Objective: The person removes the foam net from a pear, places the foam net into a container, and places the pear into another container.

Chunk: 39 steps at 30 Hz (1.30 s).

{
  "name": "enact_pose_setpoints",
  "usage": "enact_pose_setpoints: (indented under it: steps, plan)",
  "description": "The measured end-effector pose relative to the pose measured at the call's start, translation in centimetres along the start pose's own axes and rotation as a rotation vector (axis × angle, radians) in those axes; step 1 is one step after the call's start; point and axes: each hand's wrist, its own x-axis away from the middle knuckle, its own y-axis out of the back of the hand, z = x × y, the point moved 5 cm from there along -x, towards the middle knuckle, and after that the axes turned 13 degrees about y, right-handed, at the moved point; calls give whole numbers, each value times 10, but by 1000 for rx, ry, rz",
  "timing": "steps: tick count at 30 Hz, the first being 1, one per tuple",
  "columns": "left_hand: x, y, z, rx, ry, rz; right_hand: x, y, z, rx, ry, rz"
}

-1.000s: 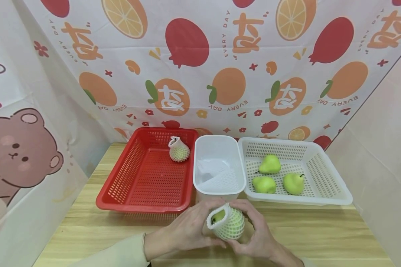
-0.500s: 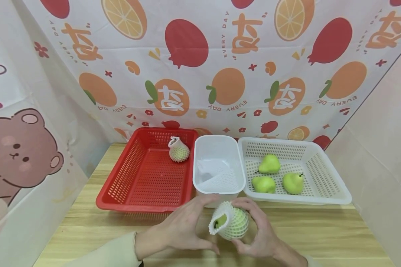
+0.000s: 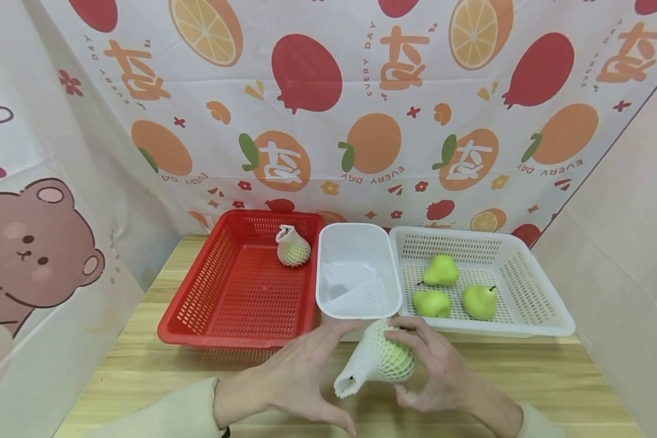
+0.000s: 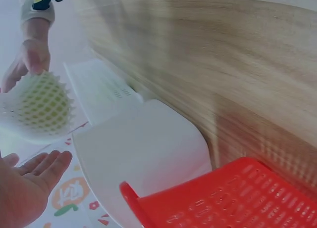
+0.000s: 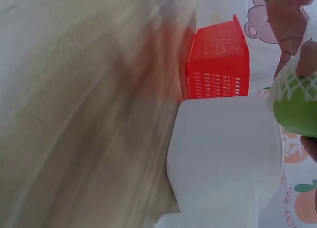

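Observation:
A green pear in a white foam net sleeve [image 3: 392, 356] is gripped by my right hand [image 3: 440, 368], its fingers curled round the far and right sides. The sleeve's loose open end points toward the lower left, with the pear's stem just inside. My left hand [image 3: 292, 377] is spread wide to the left of the pear, thumb and fingers apart, holding nothing. In the left wrist view the left hand [image 4: 29, 188] lies with fingers extended, apart from the netted pear [image 4: 44, 107]. Bare green skin of the pear [image 5: 297, 109] shows in the right wrist view.
A red basket [image 3: 241, 337] at left holds another netted pear [image 3: 293, 248]. Beside it stands a white bin [image 3: 359, 315] with foam net sleeves [image 3: 361, 298] inside. At right, a white basket [image 3: 542, 325] holds three bare pears [image 3: 479, 302]. Printed cloth hangs behind.
My left hand has let go of the netted pear and drawn away to the left. My right hand has moved slightly right and tipped the pear, swinging the sleeve's open end lower left.

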Motion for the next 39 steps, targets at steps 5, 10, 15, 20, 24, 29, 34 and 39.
enact_pose_setpoints:
  steps: [5, 10, 15, 20, 24, 29, 34, 39]
  plan:
    - [-3, -2, -4, 9, 38, 65, -6, 5, -1, 119, 65, 84]
    - [-5, -5, -4, -26, 67, 104, -14, 7, 1, 212, 186, 152]
    - [-7, -6, -4, -28, 109, 140, -20, 5, 4, 301, 290, 194]
    - [-10, -8, -5, -50, 164, 171, -23, 4, 6, 350, 366, 207]
    - [-12, -10, -6, -76, 175, 183, -24, 4, 7, 347, 383, 230]
    - [-15, -11, -7, -96, 144, 152, -24, 4, 7, 336, 389, 241]
    - [-18, -14, -7, -113, 128, 124, -25, 5, 8, 306, 393, 221]
    - [-20, -16, -7, -114, 120, 110, -26, 6, 9, 246, 399, 186]
